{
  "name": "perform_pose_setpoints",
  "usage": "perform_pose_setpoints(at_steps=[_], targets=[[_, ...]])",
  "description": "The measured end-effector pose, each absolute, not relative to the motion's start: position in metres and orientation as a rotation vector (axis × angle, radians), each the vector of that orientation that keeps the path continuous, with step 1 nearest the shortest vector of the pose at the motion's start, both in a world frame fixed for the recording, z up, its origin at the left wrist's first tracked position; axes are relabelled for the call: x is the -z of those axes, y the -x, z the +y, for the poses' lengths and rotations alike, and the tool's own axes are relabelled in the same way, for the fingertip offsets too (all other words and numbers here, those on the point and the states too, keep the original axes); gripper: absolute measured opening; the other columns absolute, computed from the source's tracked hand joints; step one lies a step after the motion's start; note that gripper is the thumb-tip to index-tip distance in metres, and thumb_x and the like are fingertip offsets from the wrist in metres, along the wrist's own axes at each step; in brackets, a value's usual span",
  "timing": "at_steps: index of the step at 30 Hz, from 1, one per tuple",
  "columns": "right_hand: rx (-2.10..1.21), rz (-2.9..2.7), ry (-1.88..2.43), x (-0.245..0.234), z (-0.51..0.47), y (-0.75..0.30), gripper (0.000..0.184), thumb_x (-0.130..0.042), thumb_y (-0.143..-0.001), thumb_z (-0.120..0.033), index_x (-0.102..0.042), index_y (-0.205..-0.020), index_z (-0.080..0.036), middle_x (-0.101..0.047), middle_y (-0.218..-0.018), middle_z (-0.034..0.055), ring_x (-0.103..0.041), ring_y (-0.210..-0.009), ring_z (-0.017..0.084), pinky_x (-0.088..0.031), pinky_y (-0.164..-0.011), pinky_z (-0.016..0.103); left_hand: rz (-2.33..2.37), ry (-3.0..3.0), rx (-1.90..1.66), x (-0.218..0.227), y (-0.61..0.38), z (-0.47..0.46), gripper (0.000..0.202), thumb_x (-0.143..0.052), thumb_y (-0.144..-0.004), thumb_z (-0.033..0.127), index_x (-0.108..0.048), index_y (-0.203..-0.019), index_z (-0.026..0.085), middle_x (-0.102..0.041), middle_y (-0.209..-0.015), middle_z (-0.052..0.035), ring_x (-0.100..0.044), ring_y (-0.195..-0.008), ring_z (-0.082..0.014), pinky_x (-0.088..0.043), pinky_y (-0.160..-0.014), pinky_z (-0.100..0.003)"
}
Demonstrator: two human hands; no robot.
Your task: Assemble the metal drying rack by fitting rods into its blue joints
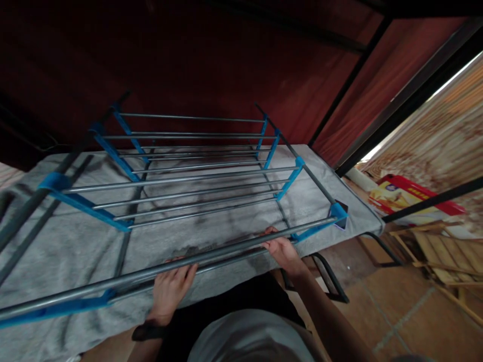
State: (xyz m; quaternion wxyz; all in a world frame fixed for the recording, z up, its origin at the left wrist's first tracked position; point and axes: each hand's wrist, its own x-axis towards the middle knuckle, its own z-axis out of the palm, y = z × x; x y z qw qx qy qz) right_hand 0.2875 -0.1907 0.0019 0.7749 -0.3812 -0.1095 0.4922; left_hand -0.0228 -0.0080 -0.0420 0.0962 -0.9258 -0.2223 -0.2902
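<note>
A metal rack [196, 181] with grey rods and blue plastic joints lies on its side on a grey cloth-covered surface [75, 246]. My left hand [171, 291] grips the nearest grey rod [226, 249] from below, fingers curled over it. My right hand [281, 249] is wrapped round the same rod further right, close to a blue corner joint [338, 213]. A dark band sits on my left wrist.
Dark red fabric walls with black frame bars stand behind the rack. To the right, on a tiled floor, lie a red and yellow box [403, 196] and wooden slatted pieces [449, 251]. A black bar [433, 200] crosses above them.
</note>
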Motion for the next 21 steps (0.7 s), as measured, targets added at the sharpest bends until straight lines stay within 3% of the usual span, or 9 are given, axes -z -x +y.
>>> perform_pose_setpoints(at_steps=[12,21], targets=[[-1.100,-0.341,0.902,-0.041,-0.197,-0.282,0.007,-0.071,-0.076,-0.026,-0.065,-0.077,-0.024,-0.065,-0.076,-0.0026,-0.062,-0.083,0.018,-0.051,-0.089,0.033,-0.556,2.665,0.982,0.038,0.020,-0.006,0.020,-0.054,-0.101,0.029,-0.068,-0.091,0.018,-0.071,-0.071,-0.0031,-0.067,-0.068,-0.0214,-0.043,-0.073,-0.034],[-1.045,-0.355,0.961,-0.040,-0.202,-0.288,0.005,-0.067,-0.070,-0.026,-0.062,-0.073,-0.026,-0.061,-0.075,-0.0016,-0.061,-0.083,0.020,-0.051,-0.090,0.038,-0.538,2.666,0.952,0.031,0.016,-0.008,0.024,-0.051,-0.103,0.029,-0.067,-0.090,0.018,-0.071,-0.070,-0.0022,-0.066,-0.064,-0.0215,-0.043,-0.071,-0.036]])
